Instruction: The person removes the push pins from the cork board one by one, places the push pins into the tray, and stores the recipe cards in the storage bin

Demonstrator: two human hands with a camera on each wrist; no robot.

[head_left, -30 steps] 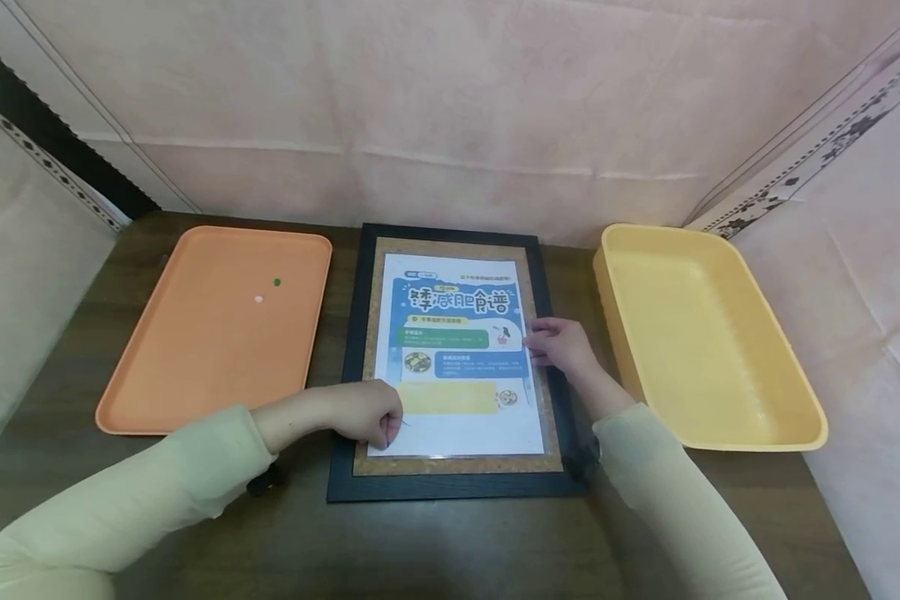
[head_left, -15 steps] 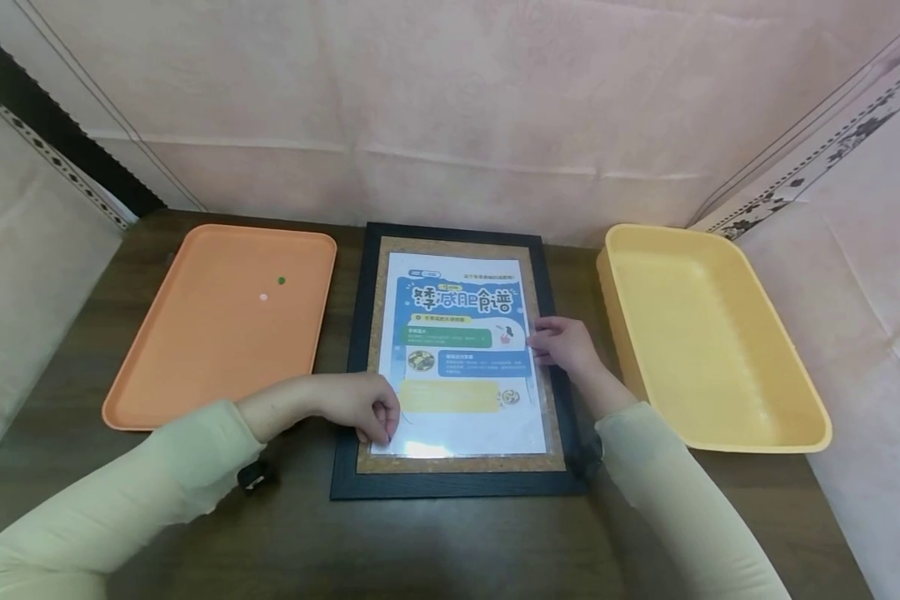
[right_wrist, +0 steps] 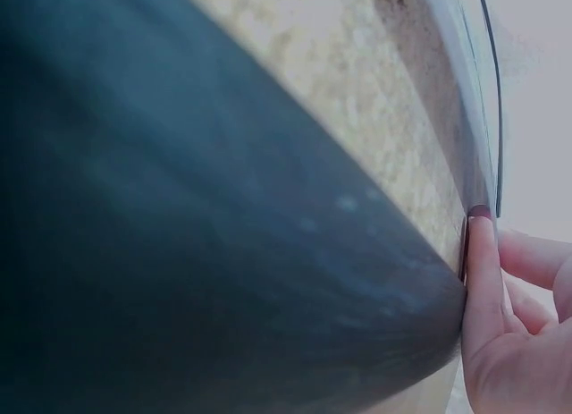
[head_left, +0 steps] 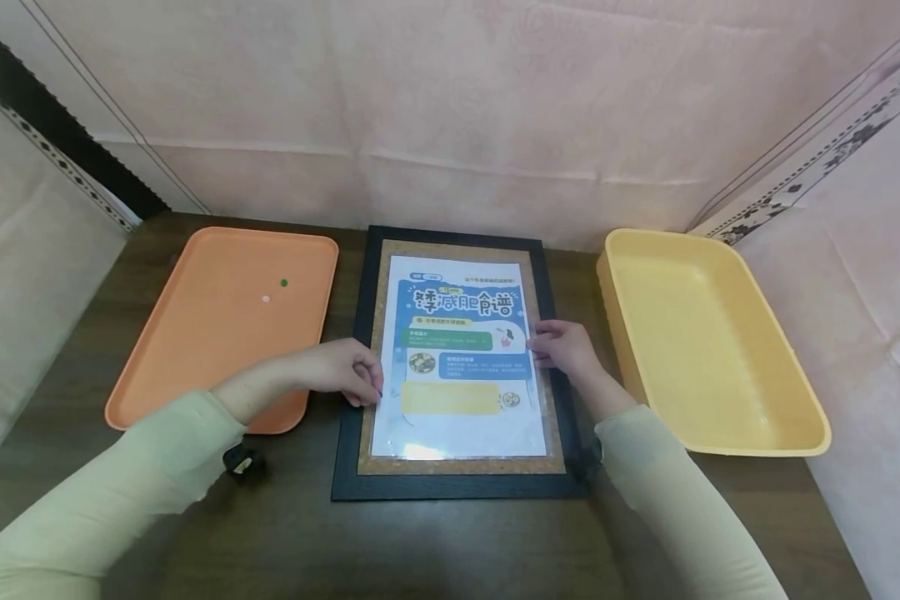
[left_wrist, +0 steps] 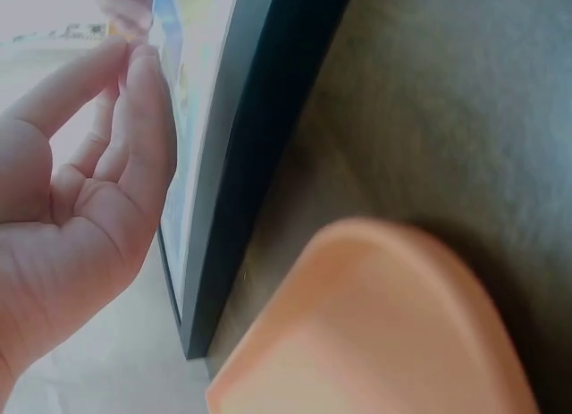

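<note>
A laminated poster (head_left: pixel 457 433), printed in blue, green and yellow, lies on a cork board (head_left: pixel 367 450) inside a black frame (head_left: pixel 450 486). My right hand (head_left: pixel 566 346) pinches the poster's right edge about halfway up; the right wrist view shows the thumb and fingers meeting at the clear film's rim. At the opposite edge, a little lower, is my left hand (head_left: pixel 337 371). Its thumb and fingertips come together there, as the left wrist view shows too, but whether the film's edge is between them is hidden.
On the left an orange tray (head_left: pixel 217 333) carries a small green piece (head_left: pixel 283 282) and a small white piece (head_left: pixel 266 298). A deep yellow bin (head_left: pixel 705 333) stands at the right. Pale cloth hangs behind and beside the dark wooden table (head_left: pixel 420 550).
My left hand has moved up and left, from the poster's lower left corner to higher on its left edge. The right hand keeps its place; the poster has not visibly shifted on the board.
</note>
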